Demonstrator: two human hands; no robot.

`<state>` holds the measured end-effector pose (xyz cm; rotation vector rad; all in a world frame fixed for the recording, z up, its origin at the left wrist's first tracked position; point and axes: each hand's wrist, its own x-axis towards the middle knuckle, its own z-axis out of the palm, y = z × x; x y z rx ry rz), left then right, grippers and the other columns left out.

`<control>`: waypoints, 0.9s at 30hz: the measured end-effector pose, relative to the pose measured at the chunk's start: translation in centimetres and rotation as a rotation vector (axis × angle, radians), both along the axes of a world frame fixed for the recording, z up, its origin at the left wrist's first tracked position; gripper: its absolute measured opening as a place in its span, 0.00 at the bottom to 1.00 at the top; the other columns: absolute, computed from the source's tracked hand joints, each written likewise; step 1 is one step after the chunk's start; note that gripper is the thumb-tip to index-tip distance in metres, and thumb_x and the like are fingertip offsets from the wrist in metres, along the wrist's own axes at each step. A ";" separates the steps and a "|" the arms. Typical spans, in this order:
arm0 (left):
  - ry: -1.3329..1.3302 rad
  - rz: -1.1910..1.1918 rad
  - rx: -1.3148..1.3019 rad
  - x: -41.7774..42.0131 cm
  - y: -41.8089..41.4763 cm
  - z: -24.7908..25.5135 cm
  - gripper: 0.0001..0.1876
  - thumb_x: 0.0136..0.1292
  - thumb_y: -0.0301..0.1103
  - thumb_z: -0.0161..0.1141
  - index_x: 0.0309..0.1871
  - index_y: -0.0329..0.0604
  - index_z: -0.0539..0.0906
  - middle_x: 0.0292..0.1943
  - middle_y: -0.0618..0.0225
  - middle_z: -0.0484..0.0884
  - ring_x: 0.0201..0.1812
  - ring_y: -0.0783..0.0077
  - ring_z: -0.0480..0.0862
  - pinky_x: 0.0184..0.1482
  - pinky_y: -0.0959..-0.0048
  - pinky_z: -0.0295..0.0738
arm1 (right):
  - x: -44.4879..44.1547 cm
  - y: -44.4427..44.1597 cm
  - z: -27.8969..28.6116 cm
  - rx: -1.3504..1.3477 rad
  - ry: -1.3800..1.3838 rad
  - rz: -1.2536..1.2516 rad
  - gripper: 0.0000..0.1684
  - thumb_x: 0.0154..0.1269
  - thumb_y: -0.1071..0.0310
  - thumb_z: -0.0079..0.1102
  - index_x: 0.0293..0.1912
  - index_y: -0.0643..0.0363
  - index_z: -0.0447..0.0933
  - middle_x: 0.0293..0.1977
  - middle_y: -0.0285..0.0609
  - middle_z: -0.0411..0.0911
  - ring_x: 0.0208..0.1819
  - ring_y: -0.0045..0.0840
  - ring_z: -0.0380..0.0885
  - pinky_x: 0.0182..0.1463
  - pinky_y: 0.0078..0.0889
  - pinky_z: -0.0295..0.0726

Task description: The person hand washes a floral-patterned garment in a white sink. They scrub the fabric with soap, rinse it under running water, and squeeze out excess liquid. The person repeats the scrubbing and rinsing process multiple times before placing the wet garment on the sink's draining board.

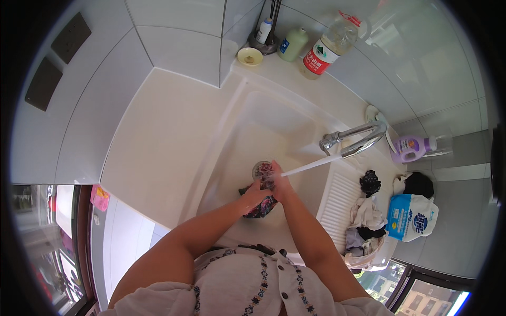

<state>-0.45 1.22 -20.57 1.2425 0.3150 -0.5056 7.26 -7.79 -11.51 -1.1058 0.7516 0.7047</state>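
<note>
Both hands are low in a white laundry sink (265,136), on a dark floral-patterned cloth (263,208). My left hand (255,196) grips the cloth from its left side, fingers bent over it. On the other side, my right hand (280,183) holds the same wet cloth, partly under the water. A stream runs from the curved chrome faucet (365,140) down onto the cloth and the right hand. Behind the cloth a round drain strainer (261,168) shows in part. The hands partly hide the cloth's middle.
A ribbed washboard (336,205) flanks the sink's right, beside piled clothes (365,217), a black scrunched cloth (370,183) and a blue-white detergent bag (413,217). Along the back ledge stand a large plastic bottle (322,53), a green bottle (292,44) and a small dish (250,57). A purple jug (409,149) lies right.
</note>
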 end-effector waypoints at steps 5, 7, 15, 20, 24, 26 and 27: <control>0.110 0.053 0.161 1.8 2.9 2.7 0.13 0.71 0.39 0.59 0.47 0.36 0.81 0.37 0.69 0.82 0.39 0.78 0.78 0.43 0.74 0.73 | -3.3 -1.3 0.8 -0.029 -0.205 0.314 0.32 0.70 0.54 0.56 0.69 0.55 0.64 0.60 0.40 0.72 0.59 0.27 0.70 0.66 0.36 0.67; 0.146 0.058 0.260 2.3 2.9 4.6 0.11 0.71 0.36 0.60 0.41 0.36 0.83 0.32 0.72 0.81 0.34 0.79 0.77 0.39 0.74 0.72 | -3.8 -3.8 -1.8 -0.261 -0.241 0.323 0.28 0.70 0.57 0.56 0.66 0.54 0.66 0.50 0.39 0.77 0.49 0.25 0.76 0.51 0.31 0.76; 0.189 0.173 0.184 2.6 1.4 5.1 0.08 0.70 0.34 0.60 0.47 0.42 0.82 0.36 0.72 0.79 0.39 0.77 0.75 0.45 0.73 0.70 | 3.9 -12.7 3.3 -1.142 -0.487 -0.186 0.17 0.64 0.60 0.66 0.46 0.60 0.76 0.34 0.40 0.82 0.31 0.27 0.81 0.37 0.31 0.79; 0.205 0.098 0.256 2.6 1.4 4.7 0.10 0.71 0.38 0.59 0.46 0.42 0.82 0.29 0.76 0.73 0.33 0.79 0.70 0.37 0.74 0.65 | 4.3 -14.4 6.4 -1.205 -0.664 0.046 0.13 0.64 0.61 0.64 0.45 0.58 0.81 0.29 0.41 0.85 0.31 0.28 0.84 0.39 0.31 0.79; 0.248 0.124 0.157 2.4 1.8 4.4 0.12 0.72 0.39 0.57 0.43 0.40 0.83 0.26 0.76 0.72 0.30 0.79 0.69 0.34 0.72 0.65 | 4.0 -14.6 7.6 -1.191 -0.711 0.117 0.10 0.66 0.63 0.60 0.40 0.59 0.84 0.28 0.41 0.85 0.30 0.28 0.84 0.39 0.30 0.79; 0.226 0.149 0.188 2.3 1.7 4.4 0.13 0.72 0.39 0.56 0.42 0.38 0.83 0.26 0.75 0.74 0.29 0.78 0.70 0.34 0.72 0.66 | 4.0 -15.0 7.8 -1.212 -0.724 0.167 0.10 0.66 0.63 0.60 0.39 0.58 0.84 0.27 0.40 0.85 0.30 0.28 0.84 0.38 0.31 0.79; 0.192 0.173 0.224 2.2 1.7 4.0 0.13 0.72 0.39 0.56 0.41 0.38 0.83 0.27 0.75 0.75 0.30 0.78 0.71 0.34 0.71 0.66 | 4.1 -15.1 7.9 -1.220 -0.733 0.195 0.10 0.66 0.64 0.59 0.39 0.58 0.84 0.27 0.40 0.85 0.30 0.28 0.84 0.38 0.31 0.79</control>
